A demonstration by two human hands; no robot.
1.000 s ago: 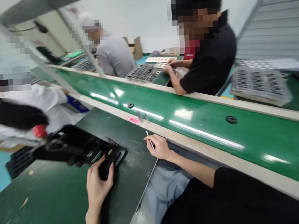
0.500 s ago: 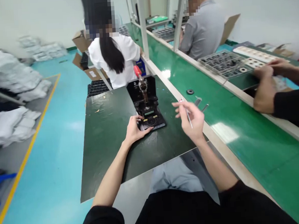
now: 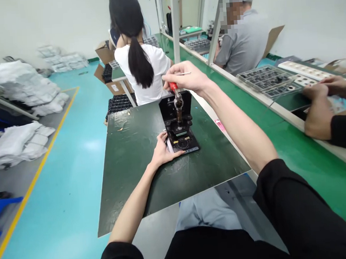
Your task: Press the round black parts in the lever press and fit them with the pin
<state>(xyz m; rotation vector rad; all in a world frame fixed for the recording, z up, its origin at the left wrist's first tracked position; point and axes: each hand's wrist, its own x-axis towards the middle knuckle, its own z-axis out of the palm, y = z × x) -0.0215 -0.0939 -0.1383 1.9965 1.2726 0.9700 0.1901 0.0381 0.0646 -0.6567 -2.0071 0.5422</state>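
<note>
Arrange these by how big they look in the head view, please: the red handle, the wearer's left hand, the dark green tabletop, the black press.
1. Dark green tabletop, largest by far
2. Black press
3. Wearer's left hand, without the forearm
4. Red handle, visible part only

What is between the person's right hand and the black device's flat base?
In the head view, a red handle and the metal linkage below it lie between the right hand and flat base.
</note>
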